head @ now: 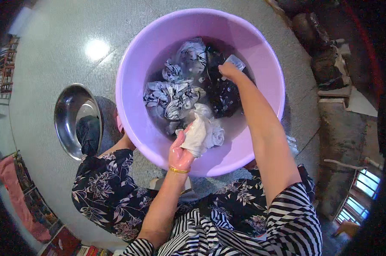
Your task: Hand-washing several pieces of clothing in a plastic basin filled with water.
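A large purple plastic tub (201,12) holds murky water and soaking clothes. My left hand (181,153), palm up with a gold bangle at the wrist, supports a wet white cloth (196,136) near the tub's front wall. More of that white fabric hangs into the water. Over the dark cloth (223,92) on the right, my right hand (229,71) grips a translucent plastic block (235,61), possibly a brush; its underside is hidden. Black-and-white patterned garments (170,94) lie bunched at the left of the water, and another patterned piece (193,54) lies farther back.
Left of the tub, a steel basin (63,118) stands on the grey floor with a dark cloth (88,134) hanging over its rim. My knees flank the tub's near side. Wooden furniture (4,70) stands at the far left. Some white fabric (292,144) lies beside the tub's right side.
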Demonstrator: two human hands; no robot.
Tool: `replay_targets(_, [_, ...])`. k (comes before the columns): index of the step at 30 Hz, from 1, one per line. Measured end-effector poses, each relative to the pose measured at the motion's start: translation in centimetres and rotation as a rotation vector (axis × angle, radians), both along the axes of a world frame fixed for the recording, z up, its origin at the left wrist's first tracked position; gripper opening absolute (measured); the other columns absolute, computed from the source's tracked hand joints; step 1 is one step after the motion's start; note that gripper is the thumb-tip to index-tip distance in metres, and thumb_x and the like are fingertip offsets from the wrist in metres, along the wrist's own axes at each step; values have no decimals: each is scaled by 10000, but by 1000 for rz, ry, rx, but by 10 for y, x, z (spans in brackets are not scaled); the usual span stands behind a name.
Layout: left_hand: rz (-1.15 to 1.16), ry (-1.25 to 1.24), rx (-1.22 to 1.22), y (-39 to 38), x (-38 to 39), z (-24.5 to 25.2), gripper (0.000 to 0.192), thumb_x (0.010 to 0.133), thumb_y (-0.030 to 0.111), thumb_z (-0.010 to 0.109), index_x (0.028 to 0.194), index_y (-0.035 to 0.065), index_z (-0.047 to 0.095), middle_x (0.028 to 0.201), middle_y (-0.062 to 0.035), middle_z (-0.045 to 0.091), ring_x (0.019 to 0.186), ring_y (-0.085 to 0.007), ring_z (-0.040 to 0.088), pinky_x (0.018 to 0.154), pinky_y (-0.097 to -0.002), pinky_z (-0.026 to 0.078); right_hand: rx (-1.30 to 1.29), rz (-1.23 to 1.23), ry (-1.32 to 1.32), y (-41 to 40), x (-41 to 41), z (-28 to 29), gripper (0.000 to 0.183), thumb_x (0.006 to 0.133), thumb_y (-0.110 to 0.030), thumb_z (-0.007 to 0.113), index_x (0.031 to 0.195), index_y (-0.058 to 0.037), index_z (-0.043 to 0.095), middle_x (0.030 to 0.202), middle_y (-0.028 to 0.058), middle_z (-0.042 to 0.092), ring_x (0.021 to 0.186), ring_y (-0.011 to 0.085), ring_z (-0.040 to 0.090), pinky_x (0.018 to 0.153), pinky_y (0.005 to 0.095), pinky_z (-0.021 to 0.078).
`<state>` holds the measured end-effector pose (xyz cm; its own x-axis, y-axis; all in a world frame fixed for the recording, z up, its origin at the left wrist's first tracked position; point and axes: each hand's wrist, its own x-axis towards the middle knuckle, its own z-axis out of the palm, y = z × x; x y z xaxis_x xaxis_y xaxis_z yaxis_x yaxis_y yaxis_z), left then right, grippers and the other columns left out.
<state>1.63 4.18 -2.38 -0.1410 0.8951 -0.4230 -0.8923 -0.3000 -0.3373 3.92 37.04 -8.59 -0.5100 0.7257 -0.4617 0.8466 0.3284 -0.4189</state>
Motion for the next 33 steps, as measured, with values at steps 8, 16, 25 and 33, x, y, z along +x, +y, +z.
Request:
replay_targets(8, [-26,-23,-8,6,3,0,415,865,176,396,1205,-48,316,1251,-191,349,1165,-312,335,997,-427,229,-376,-63,40,31,27,-22,304,714,-312,615,641,-21,563,561,67,520,446,159,469,432,341,371])
replay_targets(16, [-18,-70,15,-7,3,-15,414,870,257,383,1155,-43,369,1172,-174,435,1078,-309,425,949,-425,304,-59,-305,705,-56,23,37,252,710,-252,604,612,-33,527,558,14,493,518,114,449,508,271,378])
replay_targets(25, [-101,166,-201,-14,2,-15,432,875,381,312,1062,27,473,1066,-133,518,993,-266,492,871,-415,377,242,328,659,-261,61,82,102,703,-128,535,688,-29,554,742,121,540,719,293,503,643,361,420])
replay_targets(33, [-380,331,20,-22,15,24,396,850,375,406,1058,52,502,1022,-98,561,898,-233,556,788,-374,444,325,125,804,-254,89,143,137,738,-168,519,720,-32,529,770,127,543,750,319,492,663,381,405])
